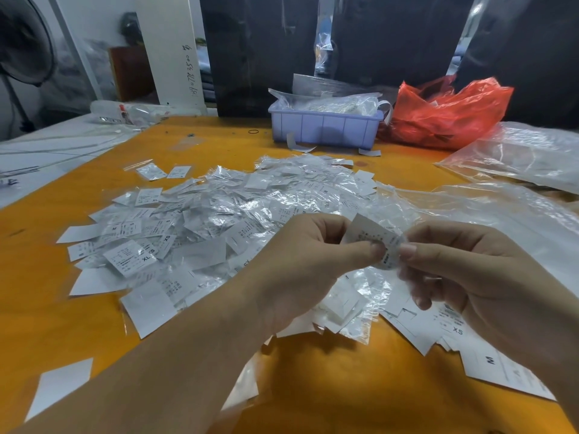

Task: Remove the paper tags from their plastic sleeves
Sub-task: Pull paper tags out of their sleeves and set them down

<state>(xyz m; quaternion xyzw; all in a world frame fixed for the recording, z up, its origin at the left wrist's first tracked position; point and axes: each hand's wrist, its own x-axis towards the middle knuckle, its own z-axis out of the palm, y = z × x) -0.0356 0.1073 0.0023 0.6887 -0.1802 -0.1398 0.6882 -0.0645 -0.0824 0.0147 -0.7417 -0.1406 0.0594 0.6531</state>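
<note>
Head view, the only 1: held up between both hands over the orange table (194, 145), above the near edge of the heap of sleeved tags (219, 214). Left hand (300, 270) curled, thumb and forefinger pinching the paper tag (365, 234) at its lower right part; right hand (470, 270) curled too, thumb tip and forefinger nipping the crumpled plastic sleeve (391, 258) just right of that pinch. Thumb tips nearly touching, so both grips narrow and both loaded. Tag's long axis tilted, upper corner up and to the left, printed end down and to the right, running into the sleeve (how much paper remains inside, hard to tell through the glare). Probably the pull-apart step: tag leftward and up along its own axis, sleeve rightward and down. Neither hand nearer; both on the piece already. Loose bare tags (488, 358) under the right wrist, purple bin (326, 128) and red bag (448, 114) well beyond.
</note>
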